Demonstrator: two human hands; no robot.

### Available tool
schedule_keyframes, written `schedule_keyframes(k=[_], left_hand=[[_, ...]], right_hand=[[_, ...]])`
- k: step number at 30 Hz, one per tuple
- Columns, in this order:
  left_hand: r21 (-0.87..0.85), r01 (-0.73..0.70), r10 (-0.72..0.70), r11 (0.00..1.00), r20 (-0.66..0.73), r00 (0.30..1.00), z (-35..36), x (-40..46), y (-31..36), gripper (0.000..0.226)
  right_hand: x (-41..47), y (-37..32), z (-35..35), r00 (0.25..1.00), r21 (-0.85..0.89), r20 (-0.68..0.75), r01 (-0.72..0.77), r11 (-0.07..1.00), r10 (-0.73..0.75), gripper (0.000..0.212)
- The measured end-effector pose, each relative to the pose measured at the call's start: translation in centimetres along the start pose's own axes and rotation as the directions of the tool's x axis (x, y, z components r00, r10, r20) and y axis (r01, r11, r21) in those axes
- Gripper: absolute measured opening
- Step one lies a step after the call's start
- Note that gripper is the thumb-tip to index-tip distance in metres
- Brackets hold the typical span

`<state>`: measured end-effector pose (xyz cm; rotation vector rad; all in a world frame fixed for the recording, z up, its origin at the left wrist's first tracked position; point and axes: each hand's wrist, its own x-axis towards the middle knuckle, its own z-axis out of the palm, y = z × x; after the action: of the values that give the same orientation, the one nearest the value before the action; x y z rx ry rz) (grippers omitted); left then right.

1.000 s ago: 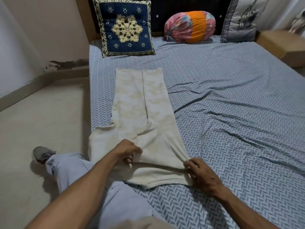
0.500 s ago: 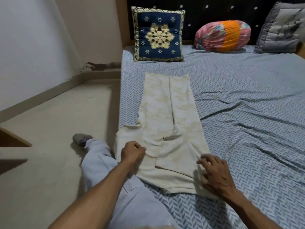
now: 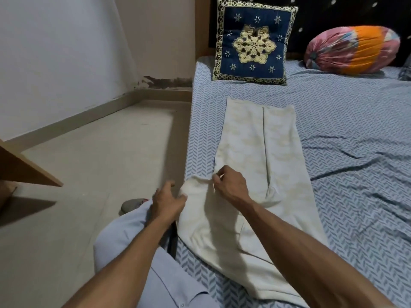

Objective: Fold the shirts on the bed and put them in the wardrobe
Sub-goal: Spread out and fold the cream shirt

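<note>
A cream patterned shirt (image 3: 255, 150) lies lengthwise on the bed (image 3: 347, 134) near its left edge, its sides folded in toward the middle. One sleeve hangs over the bed's left edge. My left hand (image 3: 168, 200) grips the end of that sleeve at the edge. My right hand (image 3: 231, 185) has crossed over the shirt and pinches the cloth at the sleeve's shoulder, fingers curled.
A blue embroidered cushion (image 3: 252, 42) and a pink-orange bolster (image 3: 352, 50) lean on the dark headboard. My knee in light blue trousers (image 3: 126, 238) is beside the bed, with a grey shoe (image 3: 131, 204) on the beige floor. A wooden corner (image 3: 20, 170) juts in at the left.
My right hand left the shirt's right bottom corner and crossed to the left sleeve's shoulder. My left hand slid out to the sleeve end. The view swung left.
</note>
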<state>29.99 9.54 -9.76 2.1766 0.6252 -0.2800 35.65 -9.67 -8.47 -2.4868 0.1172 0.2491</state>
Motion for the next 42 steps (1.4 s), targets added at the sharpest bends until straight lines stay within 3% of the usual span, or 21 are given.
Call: schedule_keyframes(k=[2,4,8,11,13,16,18,20,22,25,28,36,39,42], left_hand=[[0.121,-0.215,0.224,0.969,-0.061,0.973,0.4,0.7,2.0,0.043],[0.095,-0.321,0.324,0.942,-0.023,0.946,1.1,1.8,4.4,0.047],[0.075,-0.293,0.269,0.953,0.231,0.935,2.3,4.6,8.1,0.043],[0.226,-0.337,0.204,0.914,0.46,0.864,3.7,4.9,11.1,0.038],[0.205,-0.335,0.185,0.92,0.526,0.83,4.5,4.4,12.7,0.028],[0.22,-0.323,0.194,0.921,0.461,0.866,6.1,4.0,13.4,0.017],[0.336,-0.365,0.219,0.868,0.402,0.889,6.8,3.5,12.9,0.033],[0.441,-0.424,0.292,0.791,0.337,0.895,7.3,2.9,12.7,0.036],[0.526,-0.46,0.383,0.716,0.255,0.888,7.7,1.8,13.2,0.022],[0.61,-0.505,0.514,0.611,0.18,0.839,9.0,-0.7,15.1,0.021],[0.622,-0.578,0.615,0.529,0.188,0.766,11.5,-3.4,16.9,0.024],[0.567,-0.653,0.552,0.502,0.371,0.747,17.4,-4.0,15.6,0.033],[0.526,-0.689,0.654,0.499,0.293,0.698,18.7,-3.0,14.0,0.032],[0.479,-0.733,0.755,0.483,0.196,0.625,19.5,-2.1,12.5,0.026]], right_hand=[[0.9,-0.3,0.2,0.989,-0.047,-0.014,-0.147,0.988,0.147,0.049],[1.5,-0.4,0.4,0.973,-0.065,-0.02,-0.23,0.971,0.229,0.053],[1.3,-0.1,-0.1,0.959,0.077,-0.014,-0.28,0.957,0.281,0.028],[0.5,1.2,-1.7,0.957,0.171,0.023,-0.29,0.942,0.29,0.03],[0.0,2.0,-2.6,0.956,0.184,0.057,-0.292,0.938,0.287,0.028],[-0.3,3.0,-3.7,0.965,0.183,0.067,-0.261,0.948,0.253,0.017],[-0.5,3.7,-4.5,0.969,0.197,0.039,-0.248,0.948,0.246,0.026],[-0.8,4.7,-5.6,0.973,0.169,-0.065,-0.208,0.963,0.221,0.032],[-1.5,6.1,-6.9,0.958,0.137,-0.197,-0.183,0.974,0.208,0.03],[-2.4,8.5,-8.1,0.919,0.162,-0.302,-0.21,0.964,0.252,0.025],[-3.0,10.2,-8.5,0.913,0.208,-0.269,-0.256,0.944,0.307,0.021],[-3.4,13.3,-8.7,0.896,0.341,-0.187,-0.325,0.882,0.402,0.017],[-2.0,13.7,-9.4,0.903,0.309,-0.225,-0.29,0.906,0.366,0.016],[1.8,12.7,-10.3,0.937,0.184,-0.292,-0.142,0.973,0.192,0.018]])
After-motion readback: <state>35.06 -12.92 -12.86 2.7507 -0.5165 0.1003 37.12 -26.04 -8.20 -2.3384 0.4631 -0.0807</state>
